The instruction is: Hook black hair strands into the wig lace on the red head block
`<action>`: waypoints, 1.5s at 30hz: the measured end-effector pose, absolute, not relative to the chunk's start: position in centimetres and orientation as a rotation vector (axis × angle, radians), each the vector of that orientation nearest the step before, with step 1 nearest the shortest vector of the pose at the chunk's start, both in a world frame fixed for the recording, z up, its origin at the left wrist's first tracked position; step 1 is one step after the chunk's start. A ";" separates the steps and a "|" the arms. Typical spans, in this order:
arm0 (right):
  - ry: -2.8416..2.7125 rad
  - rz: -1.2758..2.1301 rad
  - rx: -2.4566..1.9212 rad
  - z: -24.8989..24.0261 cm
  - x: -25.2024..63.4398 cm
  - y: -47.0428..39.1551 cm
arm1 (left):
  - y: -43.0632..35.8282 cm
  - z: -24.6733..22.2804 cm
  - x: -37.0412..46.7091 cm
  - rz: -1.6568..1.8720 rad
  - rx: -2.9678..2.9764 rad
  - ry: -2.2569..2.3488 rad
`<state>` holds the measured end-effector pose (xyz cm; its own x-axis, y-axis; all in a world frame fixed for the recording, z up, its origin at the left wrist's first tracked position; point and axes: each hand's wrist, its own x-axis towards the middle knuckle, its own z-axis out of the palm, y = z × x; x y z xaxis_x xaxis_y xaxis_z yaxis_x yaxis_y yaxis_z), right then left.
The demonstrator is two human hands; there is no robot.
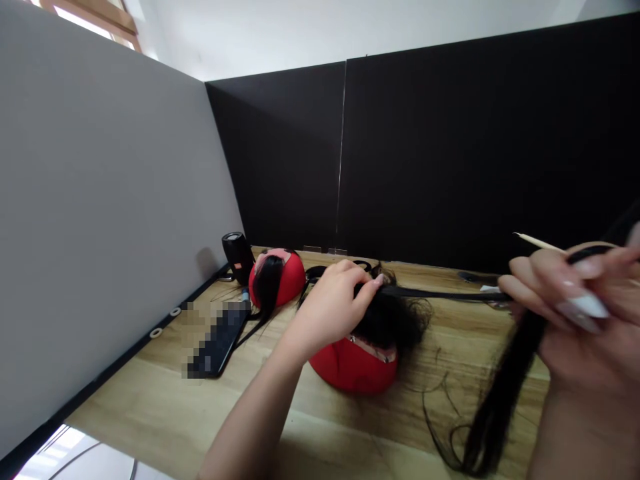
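Observation:
Over the nearer red dome-shaped wig block (350, 368), my left hand (336, 301) pinches a taut strand of black hair (440, 294) between thumb and finger. This block carries a mass of black hair (383, 327) and a pale pinned band. At the right, my right hand (575, 300) is closed on the strand's other end, with a thick bundle of black hair (510, 393) hanging below it. A ventilating needle (540, 242) with a pale handle and fine tip sticks out of the right hand's grip. Part of that hand runs past the frame edge.
A second red wig block (290, 283) with black hair stands behind, next to a black cylindrical speaker (237, 259). A dark phone (220, 347), partly pixelated, lies on the wooden table (150, 400). Two small pale rings (157, 333) lie by the grey partition (110, 200). Black panels (450, 153) close the back.

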<state>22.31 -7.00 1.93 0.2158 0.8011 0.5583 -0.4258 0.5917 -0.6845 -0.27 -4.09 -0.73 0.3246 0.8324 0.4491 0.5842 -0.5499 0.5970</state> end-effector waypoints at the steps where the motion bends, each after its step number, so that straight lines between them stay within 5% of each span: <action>1: -1.083 0.776 -0.542 1.7 22.1 -7.0 | -4.2 -0.8 -0.2 1.120 2.317 1.353; 4: -1.166 0.628 -0.792 0.9 20.8 -6.9 | -5.1 -0.5 -0.1 1.265 2.342 1.255; 14: -1.714 0.890 -0.841 -0.4 18.1 -6.4 | -6.1 0.0 0.3 1.337 2.236 0.696; 24: -1.510 0.775 -0.902 -0.3 19.1 -6.1 | -6.2 -0.6 1.2 1.293 2.371 0.856; 35: -0.664 1.313 -0.201 1.9 21.0 -6.9 | -6.6 -0.9 -0.9 1.016 2.195 0.820; 40: -0.954 0.944 -0.439 2.1 21.1 -7.5 | -8.1 -5.7 -7.9 0.808 2.161 1.186; 45: -1.089 0.732 -0.620 1.1 22.1 -7.2 | -10.5 -12.9 -19.6 0.932 1.960 2.171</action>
<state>22.07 -7.16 1.05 0.2798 0.7832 0.5552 -0.2185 0.6151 -0.7576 -19.62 -10.55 -12.88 -0.1833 0.9237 0.3365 0.8802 0.0018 0.4746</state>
